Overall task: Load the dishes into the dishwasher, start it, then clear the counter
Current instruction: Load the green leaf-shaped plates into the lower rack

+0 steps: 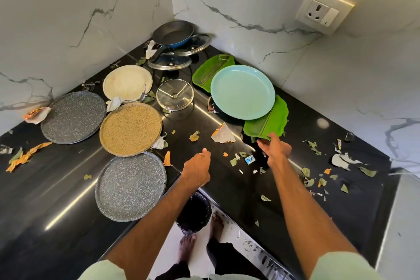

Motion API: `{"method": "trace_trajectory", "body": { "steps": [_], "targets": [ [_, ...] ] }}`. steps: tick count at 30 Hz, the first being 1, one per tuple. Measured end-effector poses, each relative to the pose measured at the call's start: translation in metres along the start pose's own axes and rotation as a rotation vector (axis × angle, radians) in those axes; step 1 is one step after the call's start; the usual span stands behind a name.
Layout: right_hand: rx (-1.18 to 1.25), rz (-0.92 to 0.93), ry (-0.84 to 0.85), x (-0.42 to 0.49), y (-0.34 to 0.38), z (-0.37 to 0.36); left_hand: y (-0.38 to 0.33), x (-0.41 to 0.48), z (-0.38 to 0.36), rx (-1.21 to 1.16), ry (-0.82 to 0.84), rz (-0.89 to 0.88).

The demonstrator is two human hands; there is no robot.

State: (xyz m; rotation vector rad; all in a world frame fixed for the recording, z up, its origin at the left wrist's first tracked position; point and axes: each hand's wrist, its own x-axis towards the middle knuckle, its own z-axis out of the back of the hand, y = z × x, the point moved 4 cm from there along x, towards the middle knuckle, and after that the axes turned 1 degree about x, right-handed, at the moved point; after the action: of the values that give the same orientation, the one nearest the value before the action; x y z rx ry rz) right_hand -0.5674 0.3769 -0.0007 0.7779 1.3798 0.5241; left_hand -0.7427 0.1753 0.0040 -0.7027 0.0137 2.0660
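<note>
On corner table: plates, lids, pan all unloaded; scraps everywhere. Right hand fingers grip near edge of green tray, partly under blue plate. Left hand hovers, fingers tucked under, grip unclear. Dishwasher unseen; task barely begun.

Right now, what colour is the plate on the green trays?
Pale turquoise; the plate shows best in the head view.

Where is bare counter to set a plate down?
Front-left counter is bare, between the near grey plate and the orange scraps. A smaller patch lies right of the near green tray, by the wall. Crowded: the corner's pan and lids.
</note>
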Motion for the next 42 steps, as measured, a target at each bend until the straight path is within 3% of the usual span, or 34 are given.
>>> {"method": "trace_trajectory", "body": {
  "steps": [4,8,10,15,17,21,23,25,29,31,34,38,42],
  "targets": [
    [-0.077,0.185,-0.047,-0.057,0.001,0.009,-0.002,0.000,0.003,0.028,0.000,-0.017],
    [-0.060,0.224,-0.035,-0.106,-0.010,0.018,-0.004,0.002,0.010,-0.052,0.055,-0.011],
    [-0.071,0.235,-0.008,-0.130,-0.019,0.020,-0.006,0.003,0.017,-0.302,0.062,0.034],
    [-0.135,0.347,0.106,-0.174,-0.036,0.015,-0.018,-0.003,0.031,-1.427,0.280,0.283],
    [-0.180,0.376,0.201,-0.179,-0.039,0.005,-0.011,-0.002,0.037,-1.558,0.202,0.287],
    [-0.312,0.415,0.424,-0.171,-0.030,-0.023,0.030,0.001,0.046,-1.510,-0.089,0.284],
    [-0.430,0.538,0.383,-0.148,-0.019,-0.039,0.054,-0.003,0.051,-1.523,-0.197,0.306],
    [-0.659,0.712,0.320,-0.114,-0.009,-0.058,0.077,-0.008,0.052,-1.542,-0.266,0.339],
    [-1.263,0.904,0.482,-0.052,-0.010,-0.107,0.101,-0.021,0.050,-1.597,-0.326,0.362],
    [-1.538,0.886,0.536,-0.032,-0.015,-0.119,0.103,-0.026,0.047,-1.599,-0.323,0.339],
    [-1.658,0.805,0.570,-0.021,-0.024,-0.112,0.103,-0.027,0.041,-1.595,-0.309,0.337],
    [-1.753,0.773,0.394,-0.028,-0.030,-0.075,0.095,-0.025,0.036,-1.638,-0.286,0.366],
    [-1.834,0.648,0.321,-0.032,-0.030,-0.034,0.080,-0.017,0.036,-1.650,-0.227,0.359]
  ]
}}
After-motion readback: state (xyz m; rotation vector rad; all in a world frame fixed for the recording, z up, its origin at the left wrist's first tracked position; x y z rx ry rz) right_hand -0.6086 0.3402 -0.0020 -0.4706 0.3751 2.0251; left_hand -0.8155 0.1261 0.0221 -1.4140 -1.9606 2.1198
